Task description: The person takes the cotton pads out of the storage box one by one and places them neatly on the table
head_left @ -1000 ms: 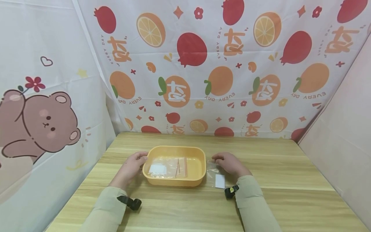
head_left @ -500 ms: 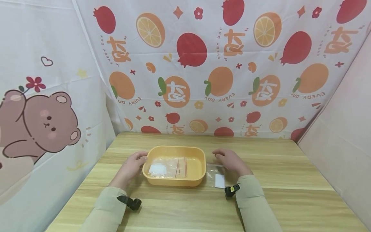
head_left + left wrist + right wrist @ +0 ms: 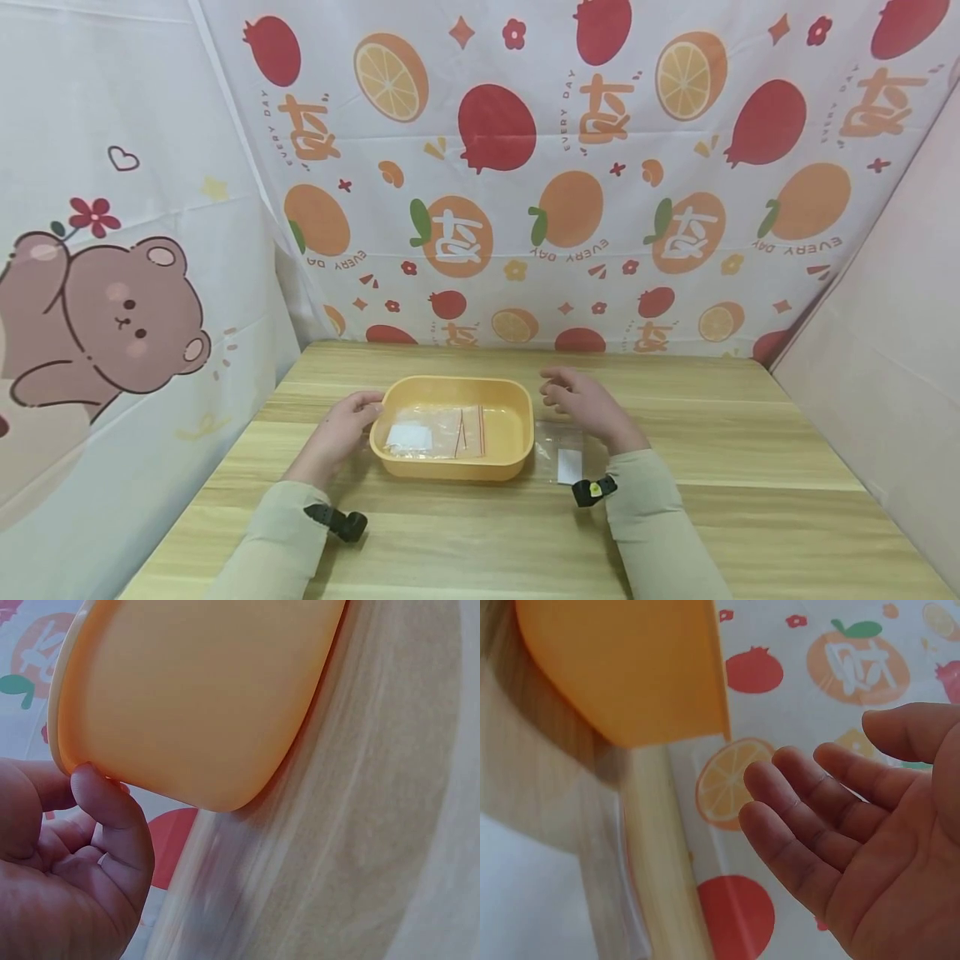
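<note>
A yellow plastic tub (image 3: pixel 510 475) stands on the table. Inside it lies a clear zip bag (image 3: pixel 444 442) with red lines along its top and a white card in it. My left hand (image 3: pixel 347 432) pinches the tub's left end; in the left wrist view the thumb (image 3: pixel 112 799) bends against the wall just below the rim. Right of the tub, another clear zip bag (image 3: pixel 548 454) with a white card (image 3: pixel 570 467) lies flat. My right hand (image 3: pixel 588 407) hovers above and behind this bag, holding nothing, its fingers (image 3: pixel 780 844) spread loosely.
The wood-grain table (image 3: pixel 465 550) runs back to a fruit-printed cloth (image 3: pixel 525 275). A cloth with a bear print (image 3: pixel 127 317) hangs on the left, and a plain pale cloth (image 3: pixel 877 375) on the right.
My right hand has let go of the loose zip bag's top edge, then risen back and slightly left with its fingers loosened. The bag now lies flat. My left hand and the tub barely move.
</note>
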Demonstrator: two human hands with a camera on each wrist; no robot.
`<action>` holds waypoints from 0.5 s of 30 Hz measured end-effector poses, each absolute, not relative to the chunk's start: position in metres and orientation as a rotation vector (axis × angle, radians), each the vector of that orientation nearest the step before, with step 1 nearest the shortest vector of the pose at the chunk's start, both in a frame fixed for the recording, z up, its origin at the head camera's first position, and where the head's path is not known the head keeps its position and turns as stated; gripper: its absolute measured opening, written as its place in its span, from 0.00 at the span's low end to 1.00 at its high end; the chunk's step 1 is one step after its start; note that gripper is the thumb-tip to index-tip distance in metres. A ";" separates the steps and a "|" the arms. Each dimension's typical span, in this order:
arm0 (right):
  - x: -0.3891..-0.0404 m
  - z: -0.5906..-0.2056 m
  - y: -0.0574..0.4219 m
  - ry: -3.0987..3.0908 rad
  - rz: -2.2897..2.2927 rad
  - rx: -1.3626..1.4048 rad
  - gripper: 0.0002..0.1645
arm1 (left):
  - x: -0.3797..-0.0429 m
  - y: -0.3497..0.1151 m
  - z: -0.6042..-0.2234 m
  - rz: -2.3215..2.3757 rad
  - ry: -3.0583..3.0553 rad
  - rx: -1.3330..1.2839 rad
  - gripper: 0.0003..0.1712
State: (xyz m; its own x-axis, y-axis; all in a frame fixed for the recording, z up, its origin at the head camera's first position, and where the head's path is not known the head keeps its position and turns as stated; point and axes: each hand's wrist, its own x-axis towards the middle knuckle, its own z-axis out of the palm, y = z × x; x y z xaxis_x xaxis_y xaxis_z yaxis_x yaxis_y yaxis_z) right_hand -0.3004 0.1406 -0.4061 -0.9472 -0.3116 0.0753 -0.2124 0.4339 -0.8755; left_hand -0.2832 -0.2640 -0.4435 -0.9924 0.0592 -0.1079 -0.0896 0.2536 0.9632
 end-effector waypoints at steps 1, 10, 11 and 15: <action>-0.300 -0.405 0.139 2.566 -1.560 -0.482 0.24 | -0.283 -0.264 -0.444 1.848 2.388 -0.029 0.26; -0.293 -0.399 0.126 2.449 -1.621 -0.574 0.27 | -0.281 -0.263 -0.445 1.855 2.397 -0.034 0.26; -0.292 -0.398 0.125 2.432 -1.629 -0.588 0.28 | -0.281 -0.263 -0.445 1.859 2.395 -0.033 0.26; -0.287 -0.395 0.117 2.363 -1.657 -0.622 0.28 | -0.281 -0.263 -0.445 1.861 2.394 -0.031 0.26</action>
